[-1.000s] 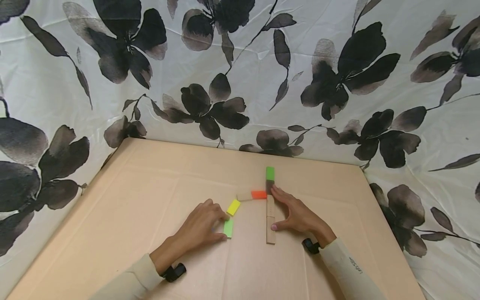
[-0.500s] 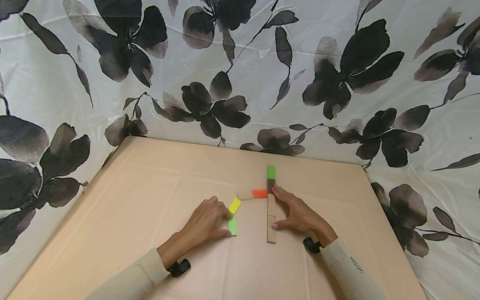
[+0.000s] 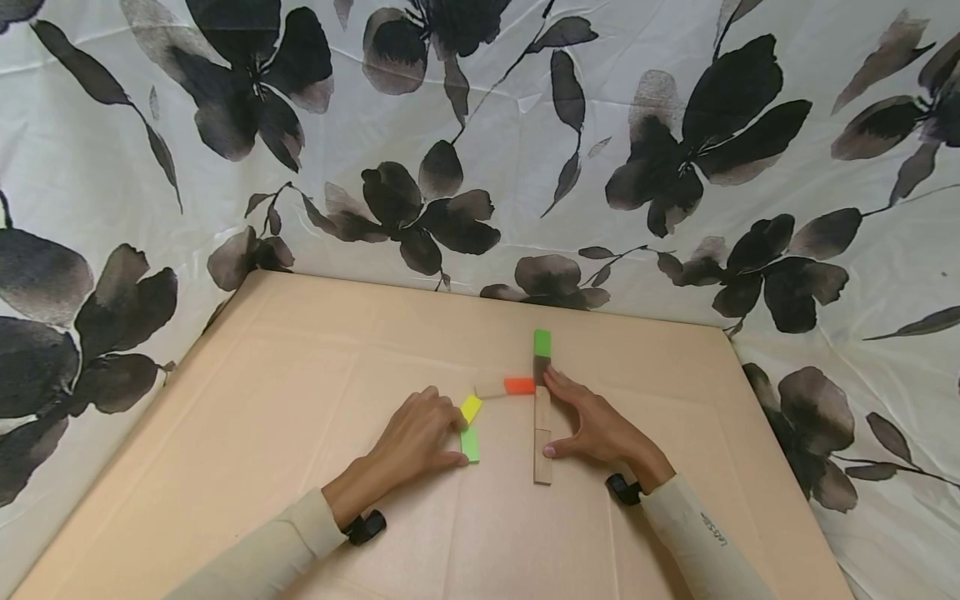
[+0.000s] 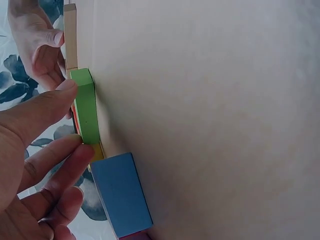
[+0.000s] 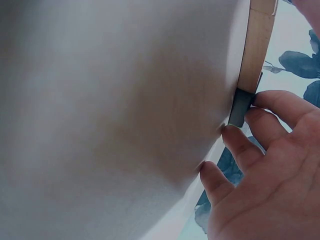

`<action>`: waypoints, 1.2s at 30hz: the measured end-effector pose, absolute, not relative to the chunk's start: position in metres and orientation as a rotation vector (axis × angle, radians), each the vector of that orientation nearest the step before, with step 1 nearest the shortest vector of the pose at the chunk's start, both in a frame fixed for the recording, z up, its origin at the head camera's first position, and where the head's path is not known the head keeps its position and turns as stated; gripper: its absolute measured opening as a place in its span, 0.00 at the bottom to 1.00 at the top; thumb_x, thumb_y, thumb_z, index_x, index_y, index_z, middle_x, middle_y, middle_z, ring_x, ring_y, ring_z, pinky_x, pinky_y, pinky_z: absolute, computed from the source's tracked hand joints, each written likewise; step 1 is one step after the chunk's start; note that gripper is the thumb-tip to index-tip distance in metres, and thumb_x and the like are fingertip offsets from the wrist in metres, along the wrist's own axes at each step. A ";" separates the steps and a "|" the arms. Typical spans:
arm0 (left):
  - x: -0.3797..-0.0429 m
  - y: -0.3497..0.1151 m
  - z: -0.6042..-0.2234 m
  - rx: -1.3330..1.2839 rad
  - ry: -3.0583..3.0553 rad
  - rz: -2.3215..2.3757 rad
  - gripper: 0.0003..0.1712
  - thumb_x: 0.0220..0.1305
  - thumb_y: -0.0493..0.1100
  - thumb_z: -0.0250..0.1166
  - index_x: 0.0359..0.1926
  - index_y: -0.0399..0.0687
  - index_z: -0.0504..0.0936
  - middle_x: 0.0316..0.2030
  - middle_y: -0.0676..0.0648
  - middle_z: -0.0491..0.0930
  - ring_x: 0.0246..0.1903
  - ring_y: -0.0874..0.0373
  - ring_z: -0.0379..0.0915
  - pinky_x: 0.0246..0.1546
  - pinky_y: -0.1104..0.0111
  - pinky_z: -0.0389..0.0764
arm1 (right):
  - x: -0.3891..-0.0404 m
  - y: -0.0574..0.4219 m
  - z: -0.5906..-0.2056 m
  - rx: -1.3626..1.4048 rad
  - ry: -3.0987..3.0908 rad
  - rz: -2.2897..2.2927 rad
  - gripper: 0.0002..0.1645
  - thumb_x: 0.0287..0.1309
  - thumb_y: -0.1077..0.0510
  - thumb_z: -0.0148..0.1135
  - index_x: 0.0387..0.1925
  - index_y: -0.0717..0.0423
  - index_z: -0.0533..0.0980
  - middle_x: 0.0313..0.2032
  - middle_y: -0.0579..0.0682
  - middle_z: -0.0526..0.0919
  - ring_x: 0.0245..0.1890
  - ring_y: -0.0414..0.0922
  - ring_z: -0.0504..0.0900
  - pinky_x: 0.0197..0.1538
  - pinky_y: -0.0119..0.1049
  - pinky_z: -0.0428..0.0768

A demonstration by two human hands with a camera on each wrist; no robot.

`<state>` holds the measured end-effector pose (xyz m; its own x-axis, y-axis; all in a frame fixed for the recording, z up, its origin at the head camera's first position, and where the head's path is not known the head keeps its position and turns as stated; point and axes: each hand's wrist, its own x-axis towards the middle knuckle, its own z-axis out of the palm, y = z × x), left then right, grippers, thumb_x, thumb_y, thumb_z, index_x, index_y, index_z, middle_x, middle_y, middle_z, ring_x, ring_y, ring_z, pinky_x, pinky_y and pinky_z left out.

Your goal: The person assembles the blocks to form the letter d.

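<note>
A person's left hand (image 3: 420,433), thumb and finger pinching a light green block (image 3: 470,446) near its two ends, has slid the piece right and farther across the bench (image 3: 337,333) within the past second. Its far end now sits against an angled yellow block (image 3: 471,408); the move appears to join the two. The right hand (image 3: 600,425), fingers and thumb spread and clasping nothing, rests on the right side of a straight line of pieces, with fingers at the dark block (image 3: 542,369) and thumb by the near wooden block (image 3: 542,458). The far wooden block (image 3: 542,407) lies between; a green end block (image 3: 542,342) caps the line. To its left are an orange-red block (image 3: 519,386), touching it, and a pale block (image 3: 491,390). The left hand's fingertips crowd the join, partly covering it. The left wrist view also shows a blue block (image 4: 122,195) and a sliver of a purple block (image 4: 135,235), neither placeable in the head view. Floral cloth (image 3: 547,183) hangs beyond the far edge.
</note>
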<state>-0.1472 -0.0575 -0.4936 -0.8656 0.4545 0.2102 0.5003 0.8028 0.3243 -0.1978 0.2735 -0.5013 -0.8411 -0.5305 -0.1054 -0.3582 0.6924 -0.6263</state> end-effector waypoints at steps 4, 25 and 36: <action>-0.149 -0.058 -0.493 -0.762 -2.873 -0.576 0.25 0.42 0.57 0.88 0.39 0.52 0.93 0.34 0.55 0.88 0.31 0.61 0.60 0.38 0.71 0.65 | -0.198 0.274 -0.502 -0.709 2.628 -0.890 0.75 0.44 0.40 0.87 0.85 0.53 0.52 0.86 0.54 0.48 0.85 0.62 0.49 0.80 0.67 0.55; -0.201 -0.056 -0.491 -0.654 -3.027 -0.844 0.13 0.56 0.49 0.82 0.35 0.48 0.88 0.22 0.59 0.77 0.31 0.60 0.64 0.40 0.66 0.67 | -0.195 0.273 -0.504 -0.712 2.627 -0.905 0.74 0.45 0.40 0.86 0.85 0.53 0.52 0.86 0.54 0.48 0.85 0.63 0.49 0.79 0.68 0.56; -0.204 -0.058 -0.487 -0.662 -3.024 -0.849 0.13 0.55 0.48 0.81 0.37 0.49 0.89 0.22 0.60 0.79 0.32 0.61 0.66 0.42 0.65 0.70 | -0.195 0.273 -0.501 -0.713 2.633 -0.881 0.75 0.44 0.41 0.88 0.85 0.52 0.52 0.86 0.52 0.48 0.85 0.60 0.49 0.80 0.66 0.56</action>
<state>-0.2041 -0.0582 -0.4868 -0.9127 0.4061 0.0445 0.3699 0.7753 0.5119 -0.1954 0.2732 -0.5008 -0.8409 -0.5319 -0.0998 -0.3647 0.6933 -0.6216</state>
